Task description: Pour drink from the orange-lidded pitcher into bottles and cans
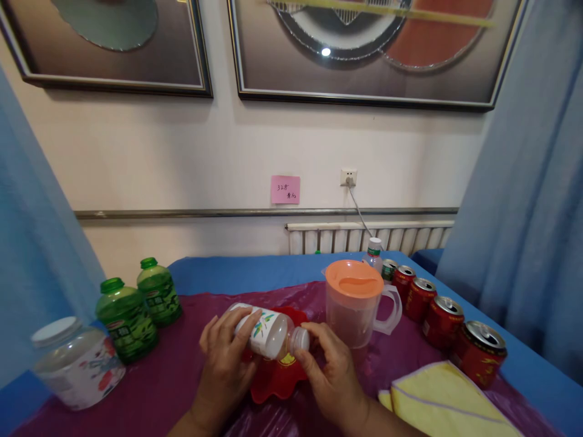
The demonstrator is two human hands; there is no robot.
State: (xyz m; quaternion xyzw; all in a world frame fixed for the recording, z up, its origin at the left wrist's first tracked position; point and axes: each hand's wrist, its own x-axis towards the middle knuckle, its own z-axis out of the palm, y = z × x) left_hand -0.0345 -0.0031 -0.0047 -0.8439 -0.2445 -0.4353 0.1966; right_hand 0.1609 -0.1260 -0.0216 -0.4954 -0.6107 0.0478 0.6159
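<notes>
My left hand [230,349] is wrapped round the body of a clear plastic bottle [273,335] with a white label printed with green leaves. The bottle lies tilted on its side, its neck pointing right. At that end, the thumb and fingers of my right hand [330,370] grip its pale cap [300,338]. Whether the cap is tight or loose on the neck I cannot tell. Beneath the bottle sits a red scalloped dish [272,387] with a yellow pattern in its middle. A clear pitcher [348,315] with an orange lid stands just beyond my right hand.
Two green bottles [125,321] and a wide jar [77,364] with a floral label stand at left. Several drink cans [444,321] line the right edge, with a small bottle [374,252] behind the pitcher. A folded yellow cloth [449,400] lies front right on the purple sheet [182,370].
</notes>
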